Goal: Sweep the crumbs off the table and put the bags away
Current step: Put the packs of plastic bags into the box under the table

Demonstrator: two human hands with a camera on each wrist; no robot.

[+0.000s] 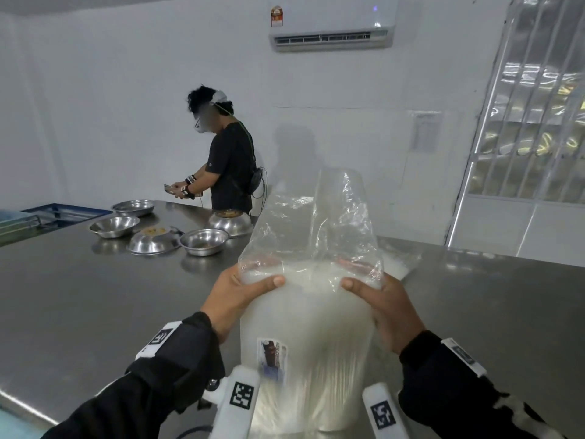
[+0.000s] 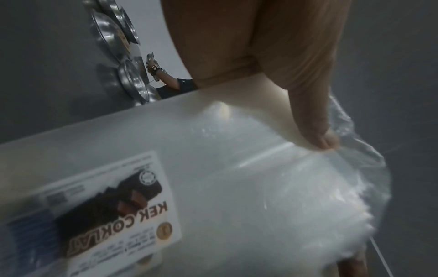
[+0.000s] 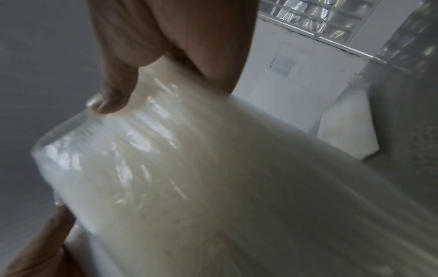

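Observation:
I hold a thick stack of clear plastic bags (image 1: 311, 331) upright in front of me, above the steel table (image 1: 95, 312). A printed "KEK COKLAT" label (image 2: 102, 211) sits on its near face, and its loose outer wrapper (image 1: 329, 223) stands open on top. My left hand (image 1: 240, 293) grips the stack's left upper edge, thumb across the front. My right hand (image 1: 376, 299) grips the right upper edge the same way. In the right wrist view the stack (image 3: 189, 178) fills the frame under my thumb. A second white bag pack (image 1: 397, 264) lies on the table behind.
Several steel bowls (image 1: 204, 240) stand on the far left part of the table, some upside down. A person in a black shirt (image 1: 229, 166) stands beyond them, looking down at something in hand. A blue tray (image 1: 60, 212) sits at far left. A barred door (image 1: 531, 122) is at right.

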